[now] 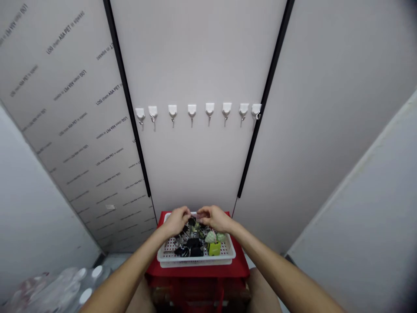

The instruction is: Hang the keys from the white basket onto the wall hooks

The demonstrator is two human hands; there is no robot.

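Observation:
A white perforated plastic basket holds a jumble of keys, several with black heads, along with black fobs, a lime-green tag and a pale green rounded charm. My left hand is over the basket's back left part, fingertips pressed together; whatever may be between them is too small to make out. Across from it, my right hand hovers above the back right part, fingers curved and thumb apart, with nothing visible in it. A black-headed key lies between both hands.
The basket rests on a red-covered stand between my knees. A row of white adhesive hooks runs across the wall panel, between two black strips. Capped clear bottles in plastic stand at the lower left.

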